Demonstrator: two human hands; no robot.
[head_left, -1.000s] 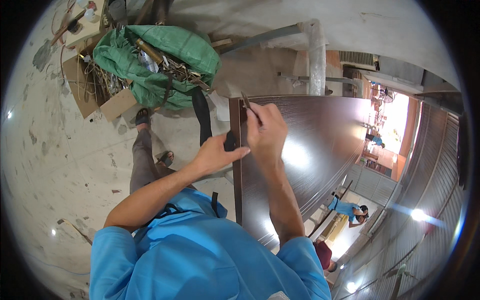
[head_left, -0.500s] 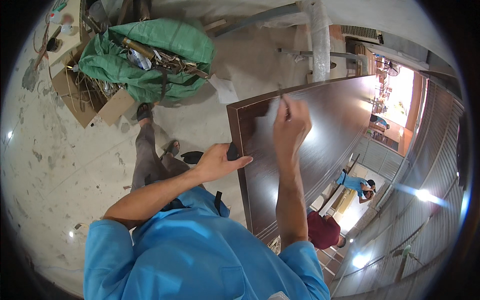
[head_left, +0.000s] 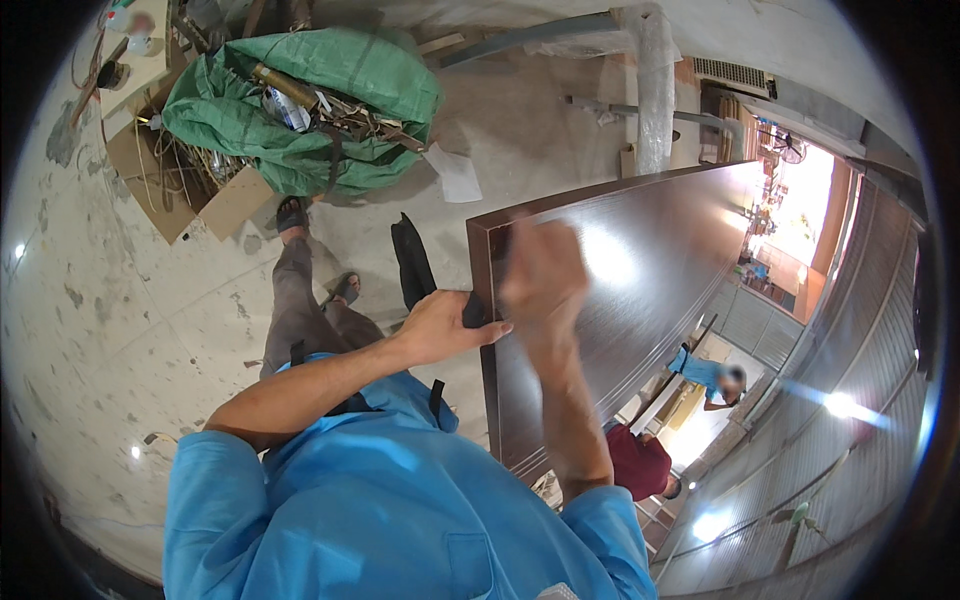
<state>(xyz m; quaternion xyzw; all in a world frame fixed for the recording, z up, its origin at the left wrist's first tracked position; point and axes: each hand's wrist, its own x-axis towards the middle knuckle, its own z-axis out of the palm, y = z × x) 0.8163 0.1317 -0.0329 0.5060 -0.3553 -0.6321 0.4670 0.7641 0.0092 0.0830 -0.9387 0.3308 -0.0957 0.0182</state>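
Note:
A dark brown wooden panel (head_left: 640, 260) with a glossy face and grooved lines stands on edge in front of me. My left hand (head_left: 436, 328) is at its near left edge, thumb against the face and fingers curled round a long black thing (head_left: 411, 262). A black end of it also shows beside the panel edge; its kind is unclear. My right hand (head_left: 545, 275) is over the panel's upper left corner, smeared by motion, its fingers closed. Half a second ago a thin dark tool showed in its pinch; now that tool is hidden by the blur.
A green woven sack (head_left: 330, 75) of scraps lies at far left beside torn cardboard (head_left: 232, 203) and a white sheet (head_left: 453, 173). A wrapped post (head_left: 655, 95) rises behind the panel. To the right are a person in maroon (head_left: 638, 462) and one in blue (head_left: 697, 370).
My right hand has moved left and down toward the panel's left edge. The black thing at my left hand has swung to point more upward. My left hand keeps its place on the edge.

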